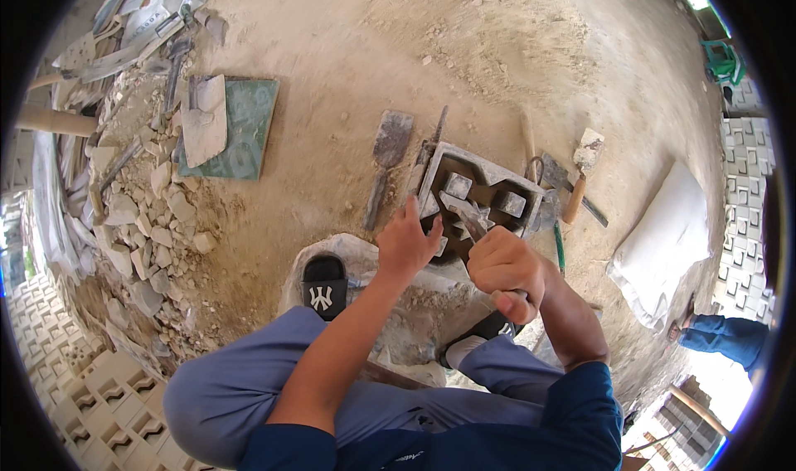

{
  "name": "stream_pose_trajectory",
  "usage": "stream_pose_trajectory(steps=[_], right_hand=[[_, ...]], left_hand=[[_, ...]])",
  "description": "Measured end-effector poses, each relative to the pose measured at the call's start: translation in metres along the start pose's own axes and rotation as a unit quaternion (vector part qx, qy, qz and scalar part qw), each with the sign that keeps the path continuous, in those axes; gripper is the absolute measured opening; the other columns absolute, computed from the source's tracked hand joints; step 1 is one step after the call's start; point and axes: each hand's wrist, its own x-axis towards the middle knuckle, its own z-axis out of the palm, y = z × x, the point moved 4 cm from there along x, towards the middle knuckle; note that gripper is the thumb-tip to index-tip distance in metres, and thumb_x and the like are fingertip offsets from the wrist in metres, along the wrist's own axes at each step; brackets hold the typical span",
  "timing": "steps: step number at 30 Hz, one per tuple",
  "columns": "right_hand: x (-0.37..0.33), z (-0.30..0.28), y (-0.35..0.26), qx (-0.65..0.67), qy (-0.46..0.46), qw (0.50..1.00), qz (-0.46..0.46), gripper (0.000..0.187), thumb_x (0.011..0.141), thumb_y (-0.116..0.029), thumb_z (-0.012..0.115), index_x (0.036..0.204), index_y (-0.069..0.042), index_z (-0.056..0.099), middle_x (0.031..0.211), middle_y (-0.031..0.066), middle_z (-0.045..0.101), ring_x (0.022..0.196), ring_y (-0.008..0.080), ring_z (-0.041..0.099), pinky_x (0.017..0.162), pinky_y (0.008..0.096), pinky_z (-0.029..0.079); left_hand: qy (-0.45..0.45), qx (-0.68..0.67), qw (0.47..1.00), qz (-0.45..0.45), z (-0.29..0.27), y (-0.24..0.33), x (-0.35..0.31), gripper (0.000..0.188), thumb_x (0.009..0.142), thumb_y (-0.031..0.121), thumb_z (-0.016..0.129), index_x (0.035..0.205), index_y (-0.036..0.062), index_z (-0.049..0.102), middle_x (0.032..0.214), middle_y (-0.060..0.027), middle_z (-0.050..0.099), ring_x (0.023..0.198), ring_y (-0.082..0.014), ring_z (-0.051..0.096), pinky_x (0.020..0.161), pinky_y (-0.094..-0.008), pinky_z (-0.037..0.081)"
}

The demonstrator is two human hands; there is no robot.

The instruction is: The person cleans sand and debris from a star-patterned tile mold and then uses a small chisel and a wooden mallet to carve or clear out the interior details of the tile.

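Note:
A grey square mould [487,168], with raised square blocks in its dark recess, lies in front of me. My left hand [406,243] grips its near left edge, index finger along the outside and thumb apart at the rim. Closed in a fist, my right hand [507,272] holds a small trowel-like tool [466,212] with a pale, dirty metal blade. The blade reaches into the mould's recess; my fist hides most of the handle. Left of the mould lie a flat scraper [391,143] and a long, thin tool [439,127].
Right of the mould are a wooden-handled trowel [576,191], more tools and a white sack [663,239]. Rubble [157,230] and a green board [245,123] lie to the left. Patterned blocks [91,400] are stacked lower left. Another person's leg [721,338] shows at right.

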Motion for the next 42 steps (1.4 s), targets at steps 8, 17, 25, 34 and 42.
stream_pose_trajectory(steps=[8,17,25,34,42], right_hand=[[-0.001,0.005,0.022,-0.062,-0.041,0.997,-0.025,0.031,0.089,-0.016,0.044,0.059,-0.007,0.039,0.052,0.0064,0.035,0.041,0.0290,0.040,0.042,0.0406,0.033],[-0.017,-0.025,0.047,-0.022,0.042,0.999,0.009,0.032,0.088,-0.017,0.044,0.059,-0.006,0.039,0.054,0.0089,0.037,0.043,0.0296,0.042,0.043,0.0427,0.030],[-0.027,-0.022,0.043,0.032,0.234,0.966,0.106,0.063,0.099,-0.047,0.046,0.052,-0.008,0.030,0.046,0.0035,0.034,0.040,0.0173,0.030,0.042,0.0332,0.021],[-0.020,-0.044,-0.059,0.091,0.370,0.924,-0.016,0.050,0.100,-0.036,0.044,0.061,-0.006,0.041,0.054,0.0052,0.040,0.045,0.0145,0.032,0.045,0.0307,0.025],[-0.053,-0.063,-0.055,0.054,0.473,0.877,-0.060,0.049,0.102,-0.037,0.044,0.063,-0.006,0.043,0.055,0.0047,0.039,0.047,0.0126,0.028,0.045,0.0306,0.026]], left_hand=[[0.024,0.004,1.000,-0.002,-0.007,-0.007,0.004,0.069,0.089,0.046,0.065,0.134,-0.0046,0.050,0.106,-0.0273,0.068,0.090,-0.0443,0.069,0.077,-0.0518,0.056],[-0.029,-0.023,0.999,-0.018,-0.004,0.005,0.000,0.072,0.089,0.048,0.065,0.134,-0.0057,0.050,0.106,-0.0281,0.068,0.090,-0.0455,0.069,0.077,-0.0520,0.056],[0.001,-0.014,1.000,0.006,-0.007,0.004,0.001,0.070,0.089,0.048,0.064,0.133,-0.0054,0.052,0.105,-0.0278,0.068,0.087,-0.0451,0.070,0.074,-0.0515,0.057],[-0.032,0.016,0.999,-0.026,-0.006,0.003,0.000,0.071,0.090,0.051,0.062,0.135,-0.0032,0.053,0.107,-0.0272,0.069,0.093,-0.0434,0.070,0.078,-0.0499,0.057],[-0.024,0.031,0.999,-0.021,-0.003,0.005,0.000,0.070,0.092,0.053,0.057,0.140,0.0015,0.050,0.112,-0.0240,0.069,0.096,-0.0420,0.069,0.081,-0.0519,0.056]])
